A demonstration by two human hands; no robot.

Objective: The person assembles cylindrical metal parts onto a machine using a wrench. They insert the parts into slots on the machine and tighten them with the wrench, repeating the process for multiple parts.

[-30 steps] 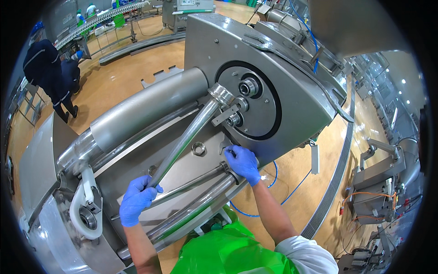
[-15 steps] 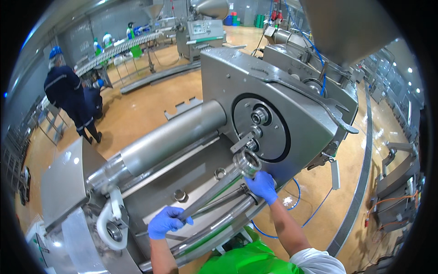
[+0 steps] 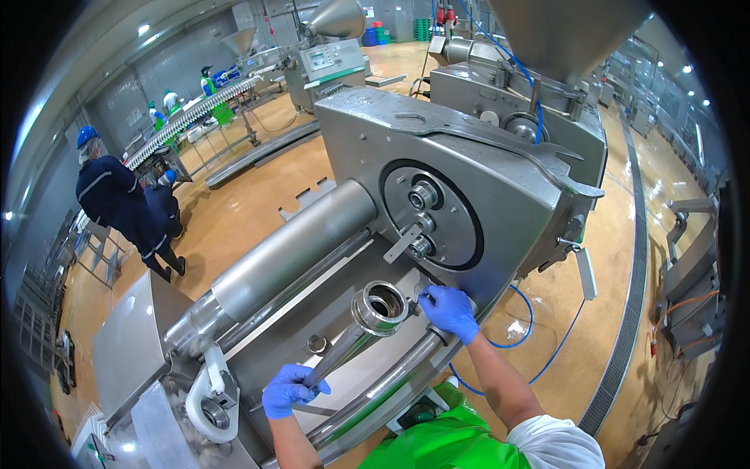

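Note:
My left hand (image 3: pixel 291 391), in a blue glove, is wrapped round the narrow lower end of a steel tube (image 3: pixel 344 349). The tube slants up to the right and ends in a wide ringed collar (image 3: pixel 379 307), its open mouth facing up. My right hand (image 3: pixel 451 311), also gloved, is apart from the collar, at the right of the steel trough (image 3: pixel 289 379). Its fingers are curled beside a small metal fitting (image 3: pixel 412 306); what they hold is hidden. Beyond stands the machine's round plate (image 3: pixel 437 211) with threaded sockets and a flat metal lever (image 3: pixel 402 244).
A thick steel cylinder (image 3: pixel 293 248) runs along the trough's far side, and a polished rail (image 3: pixel 383 383) along its near side. A hex nut (image 3: pixel 316 344) lies in the trough. A white curved handle (image 3: pixel 205 402) sits at left. Two people in dark clothes (image 3: pixel 117 199) are far left.
My right hand has let go of the tube's collar and is now beside it. The tube, in my left hand, has moved down and left, away from the round plate. The view has shifted slightly.

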